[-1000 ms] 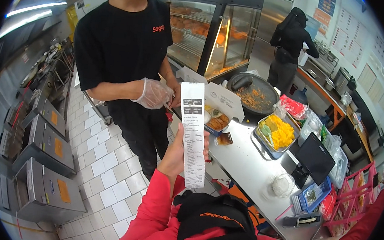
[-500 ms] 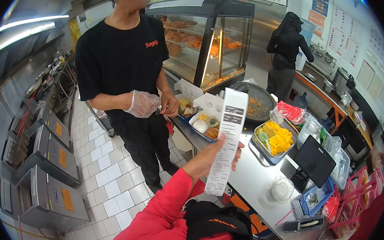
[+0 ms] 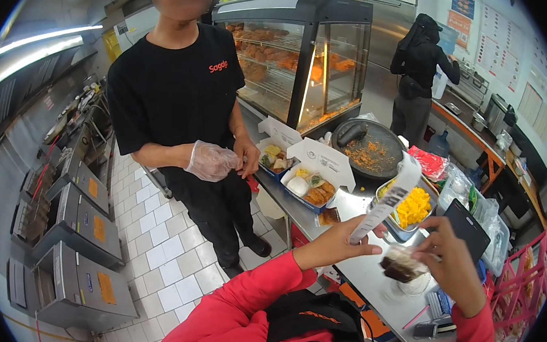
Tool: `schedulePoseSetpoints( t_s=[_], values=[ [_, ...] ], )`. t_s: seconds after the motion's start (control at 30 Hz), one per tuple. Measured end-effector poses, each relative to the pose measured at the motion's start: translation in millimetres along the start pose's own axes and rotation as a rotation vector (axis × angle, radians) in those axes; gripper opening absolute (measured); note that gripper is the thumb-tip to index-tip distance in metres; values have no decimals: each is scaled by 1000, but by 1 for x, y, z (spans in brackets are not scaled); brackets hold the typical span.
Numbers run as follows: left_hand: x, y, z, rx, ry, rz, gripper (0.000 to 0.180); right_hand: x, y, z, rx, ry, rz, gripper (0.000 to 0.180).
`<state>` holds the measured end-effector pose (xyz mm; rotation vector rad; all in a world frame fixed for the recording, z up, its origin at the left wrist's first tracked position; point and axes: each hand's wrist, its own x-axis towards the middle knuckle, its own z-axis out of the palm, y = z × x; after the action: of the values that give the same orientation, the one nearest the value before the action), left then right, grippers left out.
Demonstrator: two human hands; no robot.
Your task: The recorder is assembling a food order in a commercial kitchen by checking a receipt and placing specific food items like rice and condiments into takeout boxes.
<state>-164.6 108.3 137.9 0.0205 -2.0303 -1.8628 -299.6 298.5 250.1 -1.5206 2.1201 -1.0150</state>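
In my left hand (image 3: pixel 339 245) is a long white printed receipt (image 3: pixel 383 205), gripped near its lower end and curling up and away. My right hand (image 3: pixel 451 261) pinches the top of a small clear plastic packet (image 3: pixel 401 264) with dark brown contents, held over the counter near the left fingers. A small brown packet (image 3: pixel 329 218) lies beside an open meal box (image 3: pixel 316 203) with a white mound, yellow pieces and fried food. Behind it another open box (image 3: pixel 277 158) holds food. Beyond the receipt, a metal tray (image 3: pixel 403 231) of yellow pieces is partly hidden.
A co-worker (image 3: pixel 176 99) in black, one hand gloved, stands across the counter (image 3: pixel 362 268) at left. A glass warming cabinet (image 3: pixel 295 57) and stone mortar (image 3: pixel 375 147) are at the back. A dark screen (image 3: pixel 465 231) and pink rack (image 3: pixel 522 280) stand right. Another person (image 3: pixel 419 73) works behind.
The receipt has lowered, moved right and bent. My right hand has come in from the right edge with the packet. A small brown packet now shows on the counter beside the meal box.
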Motion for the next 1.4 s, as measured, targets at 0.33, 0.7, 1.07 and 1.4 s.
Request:
schedulePoseSetpoints(
  t_s=[0.33,0.7,1.07,1.4],
  values=[
    [-32,-14,-51,209,118,2,30,52,5,69,25,-110,-203,20],
    [-107,-31,-150,293,616,-449,36,111,43,151,-73,-65,-332,8],
    [-147,-35,-214,362,887,-427,36,227,71,209,-78,89,-154,10],
    [-126,-29,-234,406,736,-390,28,268,126,283,-64,185,-102,18]
  ],
)
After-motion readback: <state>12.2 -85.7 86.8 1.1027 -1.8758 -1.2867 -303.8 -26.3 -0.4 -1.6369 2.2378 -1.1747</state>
